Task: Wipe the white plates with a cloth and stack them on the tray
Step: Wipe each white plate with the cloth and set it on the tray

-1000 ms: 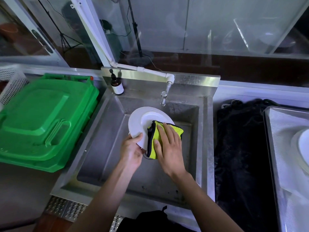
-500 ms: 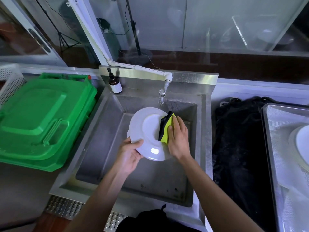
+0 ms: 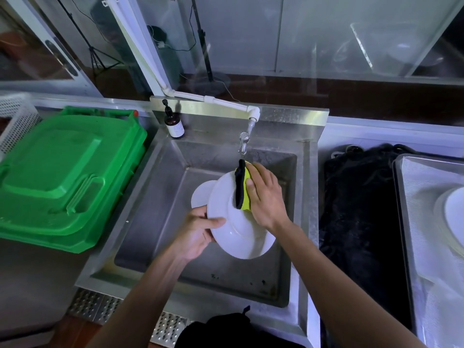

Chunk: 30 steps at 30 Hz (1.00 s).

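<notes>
Over the steel sink (image 3: 160, 197) my left hand (image 3: 198, 232) grips the left rim of a white plate (image 3: 238, 234), which is tilted with its underside toward me. My right hand (image 3: 266, 197) presses a yellow and black cloth (image 3: 243, 189) against the plate's upper right part, fingers laid flat over the cloth. A second white plate (image 3: 200, 197) lies in the sink behind the held one, mostly hidden. More white plates (image 3: 452, 217) sit on the metal tray (image 3: 401, 187) at the far right.
A green plastic bin lid (image 3: 62, 177) fills the counter to the left. A brown pump bottle (image 3: 173, 121) stands at the sink's back left corner, and the tap (image 3: 243, 141) hangs just above the cloth. A black mat (image 3: 359, 222) lies between sink and tray.
The plate has been lifted and turned toward me, uncovering a second plate behind it. My right hand with the cloth slid from the plate's middle up to its upper right edge.
</notes>
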Tool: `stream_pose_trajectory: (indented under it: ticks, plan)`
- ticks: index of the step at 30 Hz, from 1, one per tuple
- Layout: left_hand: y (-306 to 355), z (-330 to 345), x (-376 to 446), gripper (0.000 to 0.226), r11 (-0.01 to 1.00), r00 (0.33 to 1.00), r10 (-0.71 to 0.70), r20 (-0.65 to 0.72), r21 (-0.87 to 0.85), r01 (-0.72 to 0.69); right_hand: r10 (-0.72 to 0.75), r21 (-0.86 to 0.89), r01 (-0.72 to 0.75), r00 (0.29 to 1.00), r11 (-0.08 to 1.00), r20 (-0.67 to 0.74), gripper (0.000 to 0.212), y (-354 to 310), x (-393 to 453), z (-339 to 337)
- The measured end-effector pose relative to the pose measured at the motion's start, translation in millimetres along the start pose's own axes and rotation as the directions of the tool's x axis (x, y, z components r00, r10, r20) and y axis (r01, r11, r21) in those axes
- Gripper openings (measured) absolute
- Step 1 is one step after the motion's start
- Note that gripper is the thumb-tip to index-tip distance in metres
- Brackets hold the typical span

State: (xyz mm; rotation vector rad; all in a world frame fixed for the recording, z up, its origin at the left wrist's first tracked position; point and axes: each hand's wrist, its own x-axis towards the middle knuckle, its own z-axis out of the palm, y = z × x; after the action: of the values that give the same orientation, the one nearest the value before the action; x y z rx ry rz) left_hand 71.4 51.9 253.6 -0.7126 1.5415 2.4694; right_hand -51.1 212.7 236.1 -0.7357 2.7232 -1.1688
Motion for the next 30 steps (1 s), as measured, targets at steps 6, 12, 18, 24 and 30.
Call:
stream_pose_trajectory:
  ticks: [6,12,18,24,30]
  plan:
    - [1,6,0,0.043,0.994,0.998,-0.060,0.024,0.093,0.057,-0.229,-0.089,0.230,0.973,0.969,0.021,0.051,-23,-12,6]
    - [3,7,-1,0.049,0.994,0.999,-0.046,0.008,0.103,0.045,-0.245,-0.043,0.246,0.969,0.968,0.039,0.047,-23,-6,9]
    - [4,6,-2,0.050,0.999,0.998,0.006,-0.064,0.034,-0.004,-0.058,0.068,0.061,0.997,0.996,-0.040,0.048,-12,4,12]
    - [7,-1,4,0.041,0.995,0.995,0.062,-0.083,-0.069,-0.068,0.089,0.097,-0.082,0.993,0.992,-0.075,0.052,-6,-1,22]
    - [9,-17,15,0.036,0.983,0.995,0.079,-0.059,-0.163,-0.088,0.117,-0.073,-0.123,0.990,0.990,-0.077,0.063,-29,-10,33]
